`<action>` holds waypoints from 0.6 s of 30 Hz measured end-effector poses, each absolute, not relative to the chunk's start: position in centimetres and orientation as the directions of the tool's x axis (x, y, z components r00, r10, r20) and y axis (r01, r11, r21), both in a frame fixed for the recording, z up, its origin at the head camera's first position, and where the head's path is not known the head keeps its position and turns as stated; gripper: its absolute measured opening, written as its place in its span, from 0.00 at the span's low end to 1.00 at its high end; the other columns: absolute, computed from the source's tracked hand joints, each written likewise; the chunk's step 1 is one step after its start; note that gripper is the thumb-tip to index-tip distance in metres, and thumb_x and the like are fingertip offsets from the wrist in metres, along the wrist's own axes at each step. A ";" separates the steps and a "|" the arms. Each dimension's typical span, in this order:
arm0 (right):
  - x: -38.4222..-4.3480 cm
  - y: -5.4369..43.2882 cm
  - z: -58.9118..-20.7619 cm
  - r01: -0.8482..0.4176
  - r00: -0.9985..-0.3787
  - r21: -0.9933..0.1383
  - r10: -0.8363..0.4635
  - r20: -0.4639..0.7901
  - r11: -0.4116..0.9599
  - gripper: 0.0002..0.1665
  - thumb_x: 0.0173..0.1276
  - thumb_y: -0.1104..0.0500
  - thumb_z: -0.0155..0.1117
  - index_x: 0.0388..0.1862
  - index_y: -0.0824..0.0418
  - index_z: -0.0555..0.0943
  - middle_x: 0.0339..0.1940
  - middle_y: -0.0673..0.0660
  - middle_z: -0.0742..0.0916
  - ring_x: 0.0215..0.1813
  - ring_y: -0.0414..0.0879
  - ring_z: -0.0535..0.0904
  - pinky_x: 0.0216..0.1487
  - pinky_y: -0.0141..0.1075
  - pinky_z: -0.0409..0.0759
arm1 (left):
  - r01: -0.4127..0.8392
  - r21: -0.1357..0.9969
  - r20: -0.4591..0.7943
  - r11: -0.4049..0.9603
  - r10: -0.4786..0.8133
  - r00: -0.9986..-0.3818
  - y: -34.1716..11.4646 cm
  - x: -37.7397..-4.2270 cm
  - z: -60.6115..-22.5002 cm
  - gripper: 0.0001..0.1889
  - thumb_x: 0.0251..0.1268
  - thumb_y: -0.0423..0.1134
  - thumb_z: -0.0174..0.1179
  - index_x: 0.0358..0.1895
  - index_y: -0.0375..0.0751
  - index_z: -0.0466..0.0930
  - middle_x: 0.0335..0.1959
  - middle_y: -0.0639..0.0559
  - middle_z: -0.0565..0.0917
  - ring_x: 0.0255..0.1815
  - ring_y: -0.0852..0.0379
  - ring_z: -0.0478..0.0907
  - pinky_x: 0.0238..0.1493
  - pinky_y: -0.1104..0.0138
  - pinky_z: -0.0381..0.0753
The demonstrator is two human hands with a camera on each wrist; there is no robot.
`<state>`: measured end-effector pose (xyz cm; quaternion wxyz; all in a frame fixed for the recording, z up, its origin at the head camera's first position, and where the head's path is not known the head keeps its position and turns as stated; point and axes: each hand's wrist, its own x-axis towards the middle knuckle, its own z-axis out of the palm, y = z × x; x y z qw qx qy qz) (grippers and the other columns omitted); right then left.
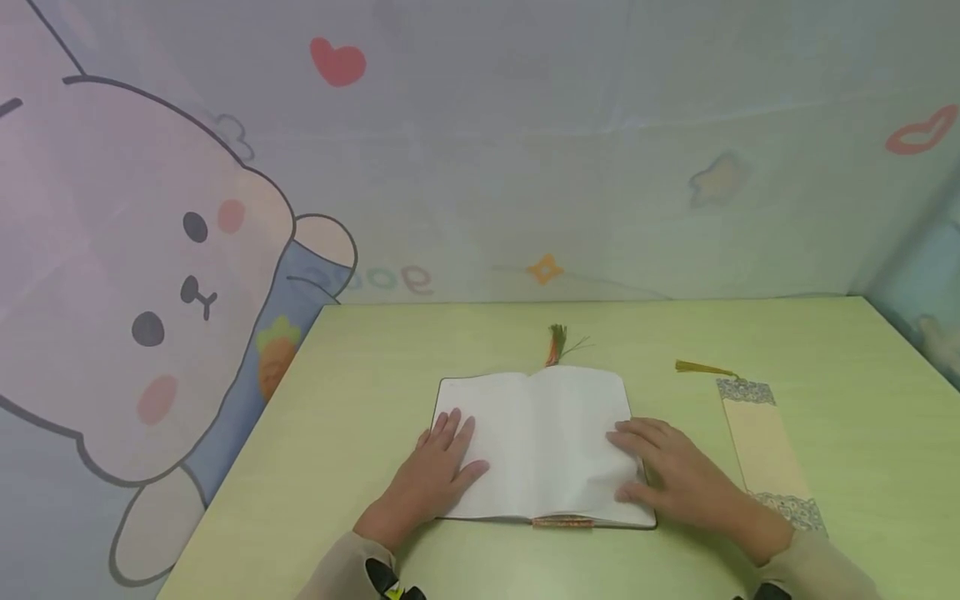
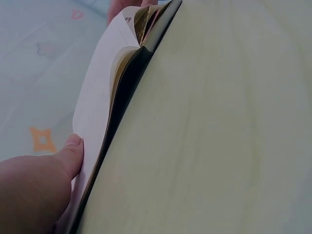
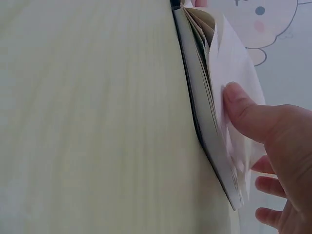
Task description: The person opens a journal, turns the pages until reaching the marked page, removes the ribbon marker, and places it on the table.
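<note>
An open notebook (image 1: 495, 442) with blank white pages lies in front of me. Its right side is the thicker stack, as the right wrist view of the page edges (image 3: 217, 107) shows. My left hand (image 1: 431, 475) rests on the left page, fingers stretched out. On the right page's outer edge lies my right hand (image 1: 678, 475), its thumb touching the paper and its fingers spread apart. A patterned bookmark (image 1: 562, 522) sticks out at the bottom by the middle fold, mostly hidden by pages. A red and green tassel (image 1: 556, 344) emerges at the top.
Right of the notebook lies a cream bookmark (image 1: 765, 437) with grey lace-patterned ends and a yellow tassel (image 1: 705, 367); my right forearm is close to its lower end. The pale green table (image 1: 375, 342) meets a printed cartoon cloth (image 1: 480, 167) behind and at left.
</note>
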<state>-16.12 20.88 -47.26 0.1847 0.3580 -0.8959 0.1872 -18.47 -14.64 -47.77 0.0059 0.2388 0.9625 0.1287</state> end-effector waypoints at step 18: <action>-16.3 19.8 -45.8 -0.759 -0.584 -0.142 -0.569 0.578 0.635 0.50 0.63 0.34 0.54 0.68 0.71 0.59 0.70 0.67 0.62 0.69 0.58 0.58 0.71 0.35 0.46 | 0.457 0.294 0.060 0.839 0.462 -0.885 -14.9 -18.5 -46.9 0.37 0.69 0.61 0.40 0.72 0.38 0.51 0.74 0.40 0.47 0.74 0.45 0.40 0.69 0.52 0.47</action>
